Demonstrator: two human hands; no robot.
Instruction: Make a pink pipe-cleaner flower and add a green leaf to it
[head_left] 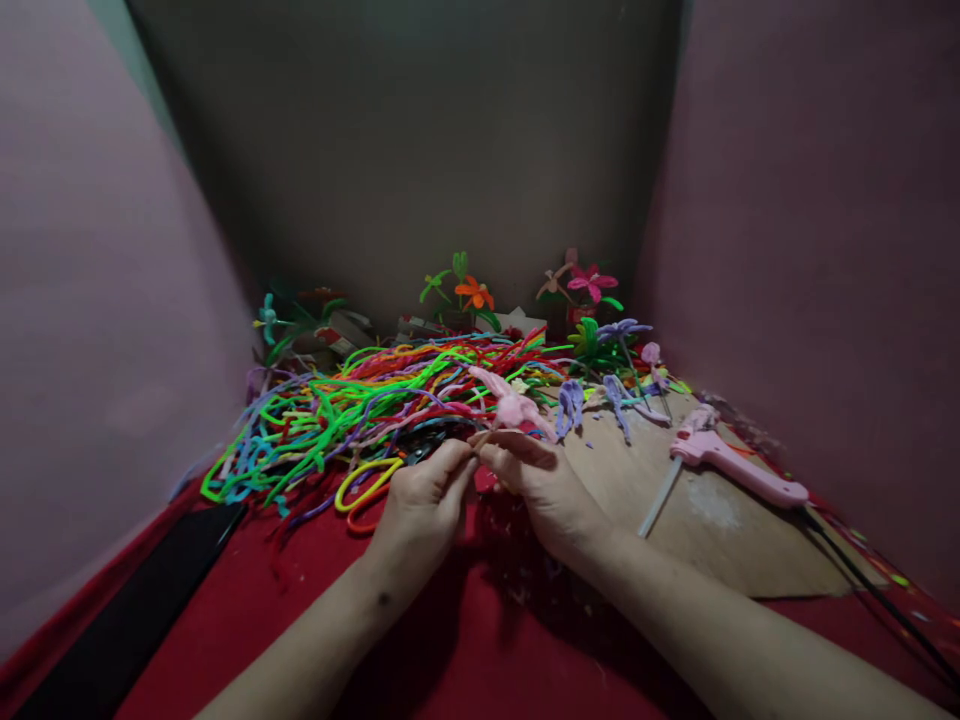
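On the red cloth [255, 630], at left, lies a black strip [135, 615]. Next comes a tangled pile of fuzzy stems [360, 400], spreading behind the hands, with a yellow-and-red looped tool [369, 484] at its near edge, close to the left hand [426, 490]. Fuzzy flowers [475, 292] stand along the back. At right, a board [750, 545] carries purple petals [570, 405] and a pink glue gun [739, 468].

In the middle, just above the fingertips, the pink flower [516, 408] is held up, fluffy and pale, with long petals splayed both ways. The left hand pinches its thin stem, as does the right hand [536, 490].

The tool's dark end is partly covered; the fingers hide most of the held stem. The right forearm crosses the board's near left part, and both forearms are cut off below.
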